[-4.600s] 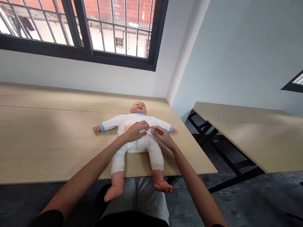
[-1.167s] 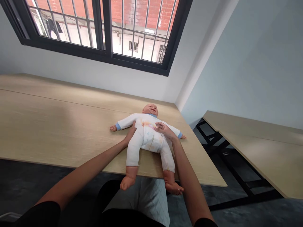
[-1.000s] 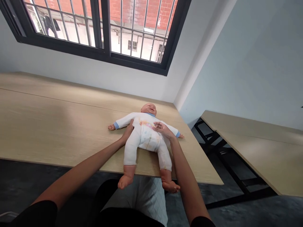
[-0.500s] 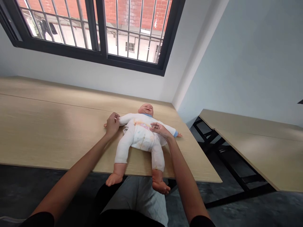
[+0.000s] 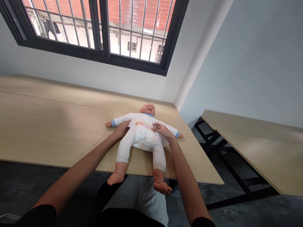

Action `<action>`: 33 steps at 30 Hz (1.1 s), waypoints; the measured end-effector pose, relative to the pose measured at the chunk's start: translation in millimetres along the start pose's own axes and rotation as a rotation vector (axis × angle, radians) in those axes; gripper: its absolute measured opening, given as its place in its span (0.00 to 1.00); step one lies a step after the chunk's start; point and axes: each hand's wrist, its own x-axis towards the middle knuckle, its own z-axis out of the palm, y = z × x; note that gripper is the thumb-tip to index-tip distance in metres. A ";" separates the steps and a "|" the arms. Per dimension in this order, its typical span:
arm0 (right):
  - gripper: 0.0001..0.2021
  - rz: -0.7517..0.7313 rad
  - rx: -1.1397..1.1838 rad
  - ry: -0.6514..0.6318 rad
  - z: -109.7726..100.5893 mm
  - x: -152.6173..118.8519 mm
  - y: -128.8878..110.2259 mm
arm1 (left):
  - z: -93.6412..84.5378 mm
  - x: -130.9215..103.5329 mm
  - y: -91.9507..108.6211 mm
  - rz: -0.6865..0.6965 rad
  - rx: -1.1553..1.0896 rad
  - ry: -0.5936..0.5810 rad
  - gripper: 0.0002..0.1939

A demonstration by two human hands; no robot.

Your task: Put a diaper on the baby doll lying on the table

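Right now the doll (image 5: 145, 118) lies face up on the worktop (image 5: 71, 126), its feet (image 5: 162, 185) jutting past the near edge; the left hand (image 5: 122, 128) meets one side of its diaper (image 5: 144, 138), fingers hidden and grip impossible to tell, while the right hand (image 5: 161, 130) rests half-curled over the opposite waist, any hold unclear

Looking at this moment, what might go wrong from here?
The doll's feet stick out past the front edge of the table, so a tug toward the person might slide it further over. The left hand's fingertips are hidden at the doll's side, so a poor hold there could go unnoticed. The white flap near the right hand might crease or get caught under it.
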 end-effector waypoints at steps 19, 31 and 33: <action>0.25 0.022 -0.069 0.013 5.8 -8.0 -12.5 | -19.7 4.9 -19.0 -0.012 0.174 -0.060 0.02; 0.26 0.020 -0.046 0.008 4.6 -6.4 -10.2 | -17.0 6.7 -23.0 -0.189 0.026 0.193 0.07; 0.27 0.020 -0.043 0.005 4.2 -6.0 -8.7 | -15.2 6.1 -22.2 -0.209 -0.001 0.199 0.07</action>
